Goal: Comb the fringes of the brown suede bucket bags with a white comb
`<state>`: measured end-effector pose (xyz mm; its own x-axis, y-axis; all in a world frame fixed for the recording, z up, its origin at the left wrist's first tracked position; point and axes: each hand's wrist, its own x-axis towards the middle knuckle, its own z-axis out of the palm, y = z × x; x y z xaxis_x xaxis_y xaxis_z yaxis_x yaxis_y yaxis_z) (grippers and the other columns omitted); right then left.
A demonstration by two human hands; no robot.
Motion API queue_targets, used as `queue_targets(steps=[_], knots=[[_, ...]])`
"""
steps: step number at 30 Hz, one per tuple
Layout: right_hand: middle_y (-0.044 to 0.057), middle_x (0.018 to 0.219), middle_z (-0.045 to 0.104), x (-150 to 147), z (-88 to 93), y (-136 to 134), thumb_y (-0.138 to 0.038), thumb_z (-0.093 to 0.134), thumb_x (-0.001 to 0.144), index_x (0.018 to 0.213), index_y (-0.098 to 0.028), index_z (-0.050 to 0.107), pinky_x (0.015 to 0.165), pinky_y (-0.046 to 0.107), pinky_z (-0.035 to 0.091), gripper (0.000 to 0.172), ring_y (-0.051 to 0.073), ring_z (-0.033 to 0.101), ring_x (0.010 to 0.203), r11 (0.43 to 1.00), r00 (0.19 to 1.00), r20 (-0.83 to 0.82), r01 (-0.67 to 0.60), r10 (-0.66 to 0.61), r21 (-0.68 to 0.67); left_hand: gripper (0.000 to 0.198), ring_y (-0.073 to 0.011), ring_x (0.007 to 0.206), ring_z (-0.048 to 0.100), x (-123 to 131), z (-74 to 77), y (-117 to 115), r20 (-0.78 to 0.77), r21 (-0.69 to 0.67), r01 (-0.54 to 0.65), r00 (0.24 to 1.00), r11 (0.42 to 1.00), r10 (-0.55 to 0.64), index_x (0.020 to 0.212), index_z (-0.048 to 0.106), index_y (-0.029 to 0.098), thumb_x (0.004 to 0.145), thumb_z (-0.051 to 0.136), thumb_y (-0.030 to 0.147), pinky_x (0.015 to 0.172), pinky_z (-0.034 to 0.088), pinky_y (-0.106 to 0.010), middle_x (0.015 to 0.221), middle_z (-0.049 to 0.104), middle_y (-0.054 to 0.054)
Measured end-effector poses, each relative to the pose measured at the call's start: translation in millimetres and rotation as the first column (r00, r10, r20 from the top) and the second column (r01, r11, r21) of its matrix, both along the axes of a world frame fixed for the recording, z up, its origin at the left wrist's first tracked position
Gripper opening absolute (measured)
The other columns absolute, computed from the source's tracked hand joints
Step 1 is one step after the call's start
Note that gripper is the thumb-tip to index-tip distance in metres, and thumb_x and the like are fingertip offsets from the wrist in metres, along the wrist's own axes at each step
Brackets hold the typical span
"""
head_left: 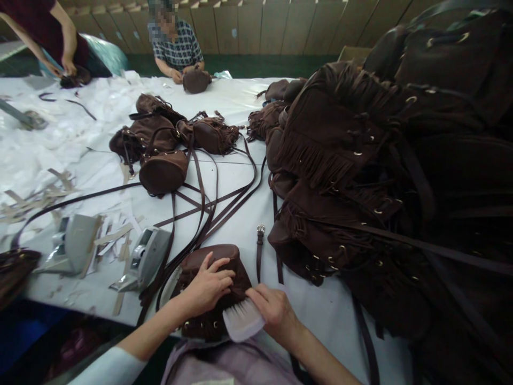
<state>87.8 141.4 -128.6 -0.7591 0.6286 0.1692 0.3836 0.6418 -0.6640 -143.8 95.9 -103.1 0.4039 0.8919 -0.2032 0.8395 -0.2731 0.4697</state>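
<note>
A dark brown bag (216, 255) lies at the table's near edge, its smooth rounded base turned away from me and its metal eyelets near my body. My left hand (209, 286) rests on top of it, fingers spread and lying flat. In my right hand (274, 310) is a whitish brush or comb (243, 320) with long pale teeth, held beside the bag's right side. The fingers of this hand are wrapped round its handle end. Just beyond it lies a strap with a metal buckle (260, 229).
Brown fringed bags (320, 139) are heaped high on the right. More bags (163, 170) with long straps lie mid-table. Two grey tape dispensers (150, 256) and paper strips are at left. Two people work across the white table (236, 192).
</note>
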Motion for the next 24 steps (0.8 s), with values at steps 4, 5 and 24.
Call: queue_targets(steps=[4, 5, 24], knots=[[0.002, 0.069, 0.065, -6.5, -25.1, 26.7, -0.027, 0.044, 0.089, 0.087, -0.015, 0.067, 0.057, 0.023, 0.045, 0.026, 0.016, 0.061, 0.063, 0.859, 0.912, 0.149, 0.41, -0.382, -0.307, 0.019, -0.0232, 0.117, 0.048, 7.1, -16.2, 18.7, -0.061, -0.1, -0.101, 0.994, 0.99, 0.095, 0.083, 0.059, 0.021, 0.092, 0.042, 0.021, 0.109, 0.016, -0.052, 0.087, 0.068, -0.004], [0.002, 0.065, 0.064, -5.9, -29.9, 33.0, -0.031, 0.041, 0.091, 0.089, -0.014, 0.066, 0.055, 0.024, 0.045, 0.03, 0.017, 0.06, 0.06, 0.83, 0.885, 0.179, 0.465, -0.429, -0.309, 0.021, -0.0236, 0.111, 0.051, 7.3, -19.8, 21.8, -0.085, -0.107, -0.129, 0.989, 0.986, 0.12, 0.081, 0.058, 0.02, 0.093, 0.041, 0.022, 0.106, 0.022, -0.051, 0.085, 0.067, -0.005], [0.01, 0.076, 0.071, -37.5, -30.8, 19.9, -0.001, 0.036, 0.087, 0.133, -0.012, 0.042, 0.065, 0.028, 0.053, 0.048, 0.023, 0.071, 0.074, 0.966, 0.694, 0.699, 0.257, -0.174, -0.015, 0.035, -0.0258, 0.097, 0.057, 9.7, 6.6, 13.2, -0.158, -0.208, -0.283, 0.954, 0.936, 0.254, 0.091, 0.061, 0.018, 0.094, 0.037, 0.043, 0.091, 0.036, -0.046, 0.096, 0.067, -0.01]])
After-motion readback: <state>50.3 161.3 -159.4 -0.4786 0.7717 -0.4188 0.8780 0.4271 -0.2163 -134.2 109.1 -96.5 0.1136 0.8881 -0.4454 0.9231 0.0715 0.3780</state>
